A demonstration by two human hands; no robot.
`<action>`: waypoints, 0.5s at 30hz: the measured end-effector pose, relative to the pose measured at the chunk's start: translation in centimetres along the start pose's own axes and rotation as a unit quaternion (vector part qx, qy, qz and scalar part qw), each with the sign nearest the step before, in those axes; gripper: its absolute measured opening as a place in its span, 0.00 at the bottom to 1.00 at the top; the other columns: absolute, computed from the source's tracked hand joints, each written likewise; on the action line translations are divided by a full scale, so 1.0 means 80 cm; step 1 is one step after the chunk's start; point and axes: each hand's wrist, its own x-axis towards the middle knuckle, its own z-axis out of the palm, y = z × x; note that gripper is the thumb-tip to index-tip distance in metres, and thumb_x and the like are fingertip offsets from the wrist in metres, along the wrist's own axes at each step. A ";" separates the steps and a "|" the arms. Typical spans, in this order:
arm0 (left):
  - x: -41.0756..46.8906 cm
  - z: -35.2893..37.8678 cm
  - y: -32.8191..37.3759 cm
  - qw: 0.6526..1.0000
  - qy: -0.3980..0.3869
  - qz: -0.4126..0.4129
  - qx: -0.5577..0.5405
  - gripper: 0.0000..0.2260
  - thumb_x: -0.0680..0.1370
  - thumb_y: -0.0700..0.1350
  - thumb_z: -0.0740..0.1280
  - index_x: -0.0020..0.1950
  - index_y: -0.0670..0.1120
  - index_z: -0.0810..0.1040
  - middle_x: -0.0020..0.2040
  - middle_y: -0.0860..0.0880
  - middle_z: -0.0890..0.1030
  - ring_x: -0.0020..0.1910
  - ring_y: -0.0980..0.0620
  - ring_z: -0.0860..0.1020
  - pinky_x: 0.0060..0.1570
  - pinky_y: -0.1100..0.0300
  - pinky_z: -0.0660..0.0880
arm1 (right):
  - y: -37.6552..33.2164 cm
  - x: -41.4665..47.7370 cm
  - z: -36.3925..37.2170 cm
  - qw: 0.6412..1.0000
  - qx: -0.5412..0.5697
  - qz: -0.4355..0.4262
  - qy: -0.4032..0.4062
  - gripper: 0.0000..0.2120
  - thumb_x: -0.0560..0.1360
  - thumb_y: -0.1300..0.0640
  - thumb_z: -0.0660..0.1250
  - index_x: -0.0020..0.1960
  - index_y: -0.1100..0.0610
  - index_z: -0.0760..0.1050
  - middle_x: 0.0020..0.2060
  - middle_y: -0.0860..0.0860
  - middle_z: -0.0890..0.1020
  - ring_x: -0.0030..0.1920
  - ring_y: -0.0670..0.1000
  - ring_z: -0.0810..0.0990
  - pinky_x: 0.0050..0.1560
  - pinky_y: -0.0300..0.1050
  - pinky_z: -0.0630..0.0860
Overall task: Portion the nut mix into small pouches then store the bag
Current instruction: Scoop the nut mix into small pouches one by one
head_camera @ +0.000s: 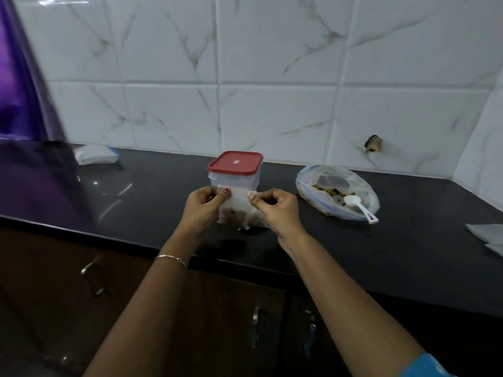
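A small clear pouch [237, 208] with nuts at its bottom hangs upright just above the black counter [152, 210]. My left hand [202, 206] pinches its top left corner. My right hand [275, 209] pinches the top right corner. To the right lies the open plastic bag of nut mix [321, 197], with a white plastic scoop [356, 205] resting in its mouth. A clear container with a red lid [235, 163] stands directly behind the pouch.
Another small pouch [95, 155] lies at the back left near the tiled wall. Flat empty pouches [487, 235] lie at the counter's right edge. Brown cabinets with metal handles [92, 278] sit below. A purple surface [16, 77] rises at the far left.
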 end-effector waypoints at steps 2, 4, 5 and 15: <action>0.006 -0.019 -0.006 1.000 0.013 -0.013 0.016 0.07 0.78 0.43 0.69 0.43 0.41 0.81 0.38 0.46 0.82 0.36 0.56 0.80 0.37 0.64 0.77 | 0.005 0.005 0.017 1.000 -0.014 0.020 -0.011 0.07 0.71 0.57 0.76 0.39 0.60 0.82 0.34 0.51 0.84 0.37 0.47 0.82 0.43 0.45 0.81; 0.014 -0.029 -0.016 0.999 0.030 -0.036 0.025 0.08 0.77 0.45 0.69 0.43 0.41 0.82 0.39 0.45 0.82 0.38 0.53 0.80 0.39 0.62 0.78 | 0.013 0.012 0.030 0.998 -0.043 0.035 -0.013 0.06 0.71 0.54 0.75 0.38 0.55 0.83 0.36 0.48 0.85 0.41 0.49 0.84 0.48 0.53 0.82; 0.018 -0.030 -0.021 0.998 0.035 -0.046 0.026 0.08 0.77 0.46 0.69 0.45 0.40 0.82 0.40 0.45 0.83 0.39 0.53 0.80 0.38 0.63 0.78 | 0.017 0.015 0.033 0.997 -0.064 0.037 -0.009 0.06 0.71 0.52 0.75 0.37 0.53 0.83 0.36 0.47 0.85 0.42 0.49 0.84 0.49 0.55 0.82; 0.051 -0.018 -0.034 0.972 0.044 -0.010 0.232 0.16 0.75 0.50 0.72 0.57 0.41 0.81 0.53 0.45 0.81 0.52 0.48 0.80 0.54 0.51 0.78 | 0.024 0.029 0.013 0.983 -0.178 0.034 0.001 0.03 0.72 0.49 0.73 0.42 0.48 0.83 0.40 0.43 0.84 0.42 0.45 0.83 0.51 0.51 0.81</action>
